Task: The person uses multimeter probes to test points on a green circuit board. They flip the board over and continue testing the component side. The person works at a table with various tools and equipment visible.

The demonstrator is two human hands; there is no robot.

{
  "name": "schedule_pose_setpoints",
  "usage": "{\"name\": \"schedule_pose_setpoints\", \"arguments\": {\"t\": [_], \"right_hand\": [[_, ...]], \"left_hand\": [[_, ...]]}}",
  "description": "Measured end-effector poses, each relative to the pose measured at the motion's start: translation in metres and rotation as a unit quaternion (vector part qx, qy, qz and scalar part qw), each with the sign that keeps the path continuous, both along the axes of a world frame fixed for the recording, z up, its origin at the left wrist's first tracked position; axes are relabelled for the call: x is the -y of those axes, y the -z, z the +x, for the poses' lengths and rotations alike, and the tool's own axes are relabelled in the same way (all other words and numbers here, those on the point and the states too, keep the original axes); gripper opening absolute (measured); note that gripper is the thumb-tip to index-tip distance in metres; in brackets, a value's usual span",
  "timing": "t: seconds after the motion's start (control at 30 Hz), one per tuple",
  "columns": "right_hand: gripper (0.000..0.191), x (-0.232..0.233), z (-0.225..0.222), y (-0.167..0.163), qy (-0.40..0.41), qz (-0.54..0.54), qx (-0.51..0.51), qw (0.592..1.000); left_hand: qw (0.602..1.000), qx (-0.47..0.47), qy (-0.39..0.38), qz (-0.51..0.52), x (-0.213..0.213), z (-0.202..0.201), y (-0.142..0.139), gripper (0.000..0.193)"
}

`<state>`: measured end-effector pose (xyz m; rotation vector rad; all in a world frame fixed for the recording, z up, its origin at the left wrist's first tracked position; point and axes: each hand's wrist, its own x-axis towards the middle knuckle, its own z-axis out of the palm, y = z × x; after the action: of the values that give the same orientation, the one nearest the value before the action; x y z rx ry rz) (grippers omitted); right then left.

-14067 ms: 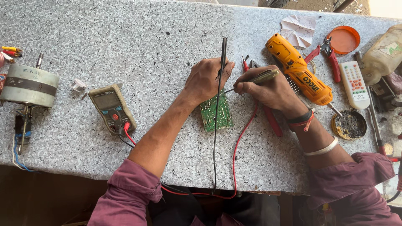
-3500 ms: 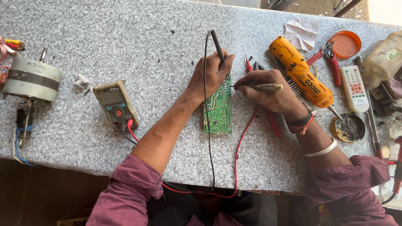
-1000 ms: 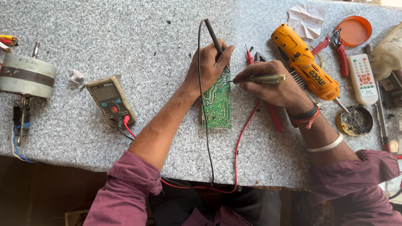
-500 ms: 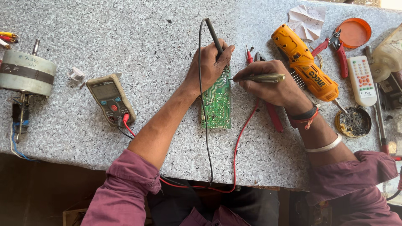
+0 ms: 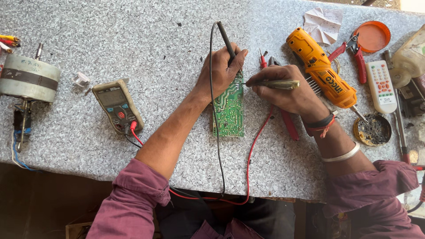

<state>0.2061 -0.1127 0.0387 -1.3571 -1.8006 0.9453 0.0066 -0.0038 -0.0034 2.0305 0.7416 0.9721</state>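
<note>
A green circuit board (image 5: pixel 230 110) lies flat on the speckled stone table (image 5: pixel 133 40). My left hand (image 5: pixel 219 71) rests on the board's far end and grips a black multimeter probe (image 5: pixel 226 40), its black lead (image 5: pixel 216 132) running back to me. My right hand (image 5: pixel 287 90) holds a second, dull greenish probe (image 5: pixel 274 83) level, with its tip touching the board's upper right edge. A red lead (image 5: pixel 254 146) trails from under that hand. The grey multimeter (image 5: pixel 117 106) sits left of my forearm with both leads plugged in.
A fan motor (image 5: pixel 27 79) with wires lies at the far left. Right of my hands are an orange cordless screwdriver (image 5: pixel 321 68), red pliers (image 5: pixel 354 55), an orange lid (image 5: pixel 372 36), a white remote (image 5: pixel 381 86), a small round tin (image 5: pixel 372 129) and crumpled paper (image 5: pixel 322 24).
The board has turned from lying askew to lengthwise toward me. My left hand shifted its probe up to the board's far end. The right probe tip stays at the board.
</note>
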Motion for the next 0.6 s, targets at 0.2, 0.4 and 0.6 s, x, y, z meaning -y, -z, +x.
{"name": "schedule_pose_setpoints", "arguments": {"t": [0.2, 0.4, 0.6], "right_hand": [[0.026, 0.0006, -0.0017, -0.0005, 0.006, -0.029, -0.001, 1.000], [0.026, 0.0011, -0.0031, -0.0036, 0.012, -0.042, 0.000, 0.999], [0.027, 0.0009, -0.0064, -0.0052, 0.014, -0.031, 0.015, 0.999]], "left_hand": [[1.000, -0.015, 0.001, -0.012, -0.0008, -0.0002, 0.0009, 0.035], [0.999, -0.021, -0.001, -0.033, -0.0011, -0.0010, -0.0005, 0.035], [1.000, -0.010, -0.003, -0.028, -0.0003, -0.0010, -0.0019, 0.034]]}}
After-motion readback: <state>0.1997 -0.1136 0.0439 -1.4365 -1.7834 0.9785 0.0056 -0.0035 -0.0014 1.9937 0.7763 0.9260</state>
